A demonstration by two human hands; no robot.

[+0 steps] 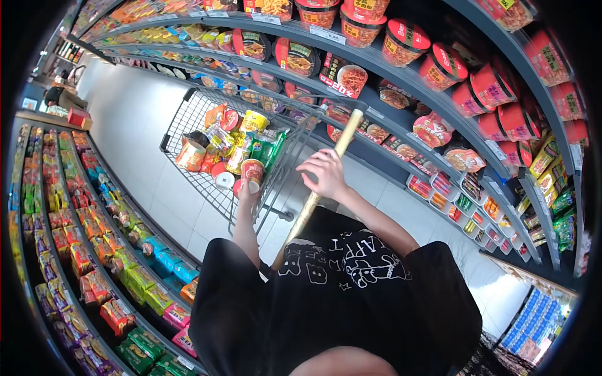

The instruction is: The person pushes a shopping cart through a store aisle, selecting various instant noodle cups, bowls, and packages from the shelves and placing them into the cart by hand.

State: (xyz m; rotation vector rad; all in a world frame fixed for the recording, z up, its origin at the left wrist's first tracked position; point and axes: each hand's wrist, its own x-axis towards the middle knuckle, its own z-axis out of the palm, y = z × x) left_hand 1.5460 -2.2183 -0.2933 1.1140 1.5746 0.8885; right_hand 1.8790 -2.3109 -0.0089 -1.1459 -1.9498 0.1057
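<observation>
My left hand point(247, 193) is closed around a red instant noodle cup point(252, 169), held over the near end of the wire shopping cart point(216, 203). My right hand point(324, 172) rests across the pale yellow cart handle point(346, 133), its fingers apart and stretched past the bar rather than wrapped round it. Inside the cart lies a pile of groceries: a yellow tub point(254, 121), a green bottle-like package point(271, 150), a white-lidded can point(224, 180), an orange-and-black cup point(190, 155) and several shiny packets. The lower part of the noodle cup is partly covered by my fingers.
Shelves of red instant noodle bowls point(406, 41) curve along the right side, with trays of small packs point(439, 199) below. To the left stand shelves of colourful snack packets point(81, 257). A pale tiled aisle point(119, 109) runs between; another person point(64, 97) is far off.
</observation>
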